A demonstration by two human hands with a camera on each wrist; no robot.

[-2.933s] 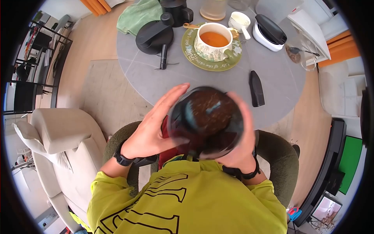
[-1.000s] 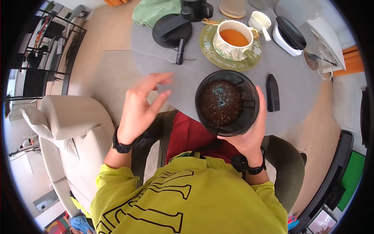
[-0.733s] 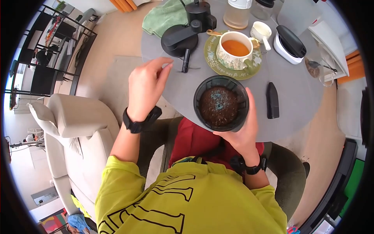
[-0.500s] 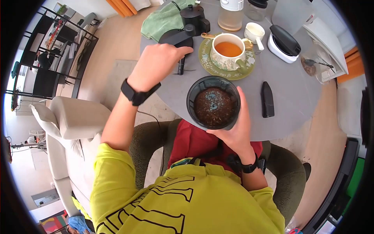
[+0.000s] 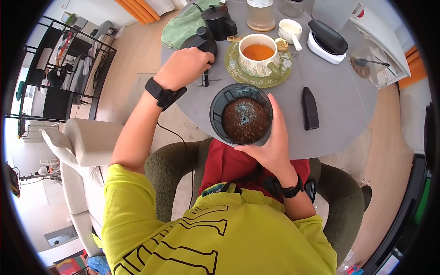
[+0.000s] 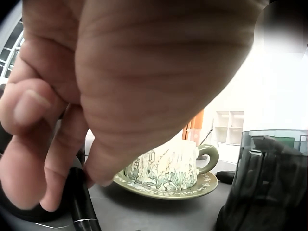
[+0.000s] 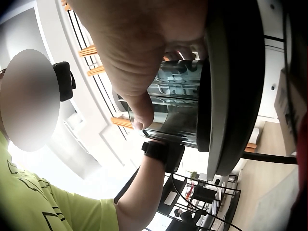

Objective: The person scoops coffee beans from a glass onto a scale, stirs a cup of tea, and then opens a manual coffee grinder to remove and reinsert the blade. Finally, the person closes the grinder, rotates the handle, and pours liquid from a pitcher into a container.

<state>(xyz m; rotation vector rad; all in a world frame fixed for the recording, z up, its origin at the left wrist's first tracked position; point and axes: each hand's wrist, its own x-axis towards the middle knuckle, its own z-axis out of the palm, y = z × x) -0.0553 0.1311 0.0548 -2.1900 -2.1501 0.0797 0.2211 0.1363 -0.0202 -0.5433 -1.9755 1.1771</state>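
My right hand (image 5: 275, 142) grips a dark see-through cup (image 5: 215, 103) by its side, tilted toward me at the table's near edge. Inside lies a dark brown, grainy mass (image 5: 245, 123) with bluish specks on top. In the right wrist view my thumb presses along the cup's clear wall (image 7: 175, 113). My left hand (image 5: 185, 68) is bent down over a black round lid with a crank arm and knob (image 5: 201, 39), covering part of it. In the left wrist view its fingers (image 6: 60, 163) hang curled beside a black rod (image 6: 79, 197); I cannot tell whether they grip the lid.
A cup of orange-brown liquid (image 5: 259, 66) stands on a green saucer (image 5: 233, 68). Behind are a black pot (image 5: 219, 23), a green towel (image 5: 183, 27), a small white cup (image 5: 289, 30) and a black-lidded white box (image 5: 327, 41). A black tapered piece (image 5: 310, 110) lies at right.
Both hands were round the cup; the left hand has let go and moved forward and left to the black lid. The right hand keeps the cup, which has steadied.
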